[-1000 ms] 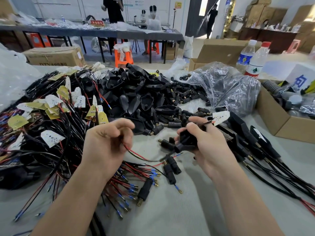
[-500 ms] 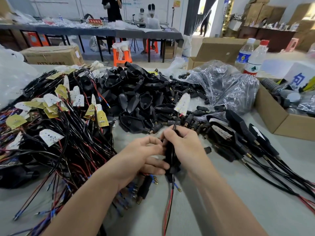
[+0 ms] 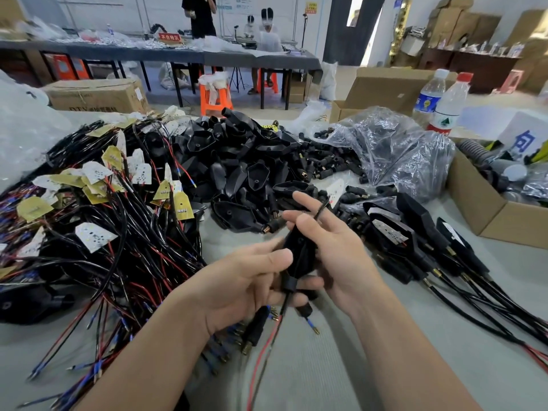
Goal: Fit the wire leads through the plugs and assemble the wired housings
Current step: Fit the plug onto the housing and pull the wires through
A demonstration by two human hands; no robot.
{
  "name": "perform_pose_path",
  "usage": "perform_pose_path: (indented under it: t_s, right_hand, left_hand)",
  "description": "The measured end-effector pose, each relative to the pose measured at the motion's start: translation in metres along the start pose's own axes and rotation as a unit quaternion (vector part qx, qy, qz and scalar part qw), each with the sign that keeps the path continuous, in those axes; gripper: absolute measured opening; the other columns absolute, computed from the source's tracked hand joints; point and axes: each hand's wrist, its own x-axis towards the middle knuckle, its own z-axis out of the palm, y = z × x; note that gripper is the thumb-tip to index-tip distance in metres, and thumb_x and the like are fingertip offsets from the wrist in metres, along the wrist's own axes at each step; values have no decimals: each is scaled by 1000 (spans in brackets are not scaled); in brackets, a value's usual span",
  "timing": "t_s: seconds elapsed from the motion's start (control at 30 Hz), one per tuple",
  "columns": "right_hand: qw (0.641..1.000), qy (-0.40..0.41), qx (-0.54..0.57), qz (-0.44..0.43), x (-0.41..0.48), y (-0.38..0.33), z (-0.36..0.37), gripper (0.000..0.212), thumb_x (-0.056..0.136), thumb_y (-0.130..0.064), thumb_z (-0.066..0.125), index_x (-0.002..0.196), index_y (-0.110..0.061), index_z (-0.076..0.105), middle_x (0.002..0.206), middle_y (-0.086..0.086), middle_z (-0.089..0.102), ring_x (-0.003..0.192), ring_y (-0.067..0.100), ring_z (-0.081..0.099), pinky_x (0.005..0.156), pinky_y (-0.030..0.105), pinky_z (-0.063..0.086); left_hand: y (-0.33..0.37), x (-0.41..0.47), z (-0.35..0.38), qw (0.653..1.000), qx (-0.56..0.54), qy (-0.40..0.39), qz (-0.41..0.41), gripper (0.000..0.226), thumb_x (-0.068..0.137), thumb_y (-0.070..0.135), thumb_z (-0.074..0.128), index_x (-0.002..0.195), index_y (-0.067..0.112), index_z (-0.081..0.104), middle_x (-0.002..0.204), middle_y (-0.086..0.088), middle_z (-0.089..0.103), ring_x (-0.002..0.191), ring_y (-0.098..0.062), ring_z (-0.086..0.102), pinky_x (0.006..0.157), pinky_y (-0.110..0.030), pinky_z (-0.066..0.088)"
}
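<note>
I hold a black housing (image 3: 298, 253) upright between both hands above the table. My left hand (image 3: 246, 283) grips its lower end, thumb on the side and fingers curled underneath. My right hand (image 3: 329, 247) grips it from the right, thumb pressed on its top, index finger raised. A red and a black wire lead (image 3: 262, 351) hang from the housing's bottom. A black plug (image 3: 304, 310) sits on a lead just below my hands. A thin black wire sticks up between my right fingers.
A tangle of red and black leads with white and yellow boards (image 3: 98, 221) fills the left. Loose black housings (image 3: 237, 173) and plugs (image 3: 332, 164) are heaped behind. Finished wired housings (image 3: 415, 247) lie right. A cardboard box (image 3: 486, 215), plastic bag (image 3: 394, 152) and water bottles (image 3: 447, 105) stand far right.
My hands came together from apart; both now hold the housing upright. The right hand's fingers have opened somewhat and the leads hang down from the bottom.
</note>
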Motion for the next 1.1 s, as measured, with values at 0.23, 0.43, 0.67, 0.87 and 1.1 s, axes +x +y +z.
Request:
perform_pose_path:
  t_s: [0.23,0.43,0.67,0.87,1.1]
  right_hand:
    - [981,-59,-185,-27,-1,1,2,42,104,-17,51,124,-51,66,110,-11,75,106,9,68,93,28,55]
    - [985,-47,-158,-46,0,8,2,69,96,-6,63,153,-37,40,113,-8,73,98,7,70,85,27,57]
    - [997,34,27,-56,-3,1,4,30,98,3,54,101,-16,77,92,4,78,72,13,67,56,22,53]
    - [994,43,-55,-80,2,7,-2,22,91,-12,67,73,-15,80,86,-2,78,70,7,71,55,22,55]
    - [946,-48,-290,-138,5,17,3,16,88,-19,67,80,-15,81,112,-9,71,106,14,67,96,49,50]
  left_hand:
    - [-7,9,4,996,11,48,74,54,89,4,63,143,9,54,134,-21,65,123,-35,65,104,-45,54]
    - [-3,12,5,990,-35,87,106,51,89,7,61,139,5,54,134,-17,67,116,-29,69,87,-37,59]
    - [-1,12,-5,985,24,141,96,46,91,4,62,136,14,59,118,-7,72,108,-27,72,77,-36,62]
    - [-4,13,-5,987,72,128,69,49,86,15,66,135,23,62,119,-6,74,109,-25,73,84,-38,63]
    - [0,11,-5,972,51,186,133,49,87,4,67,136,6,58,128,-15,69,112,-29,68,98,-48,57]
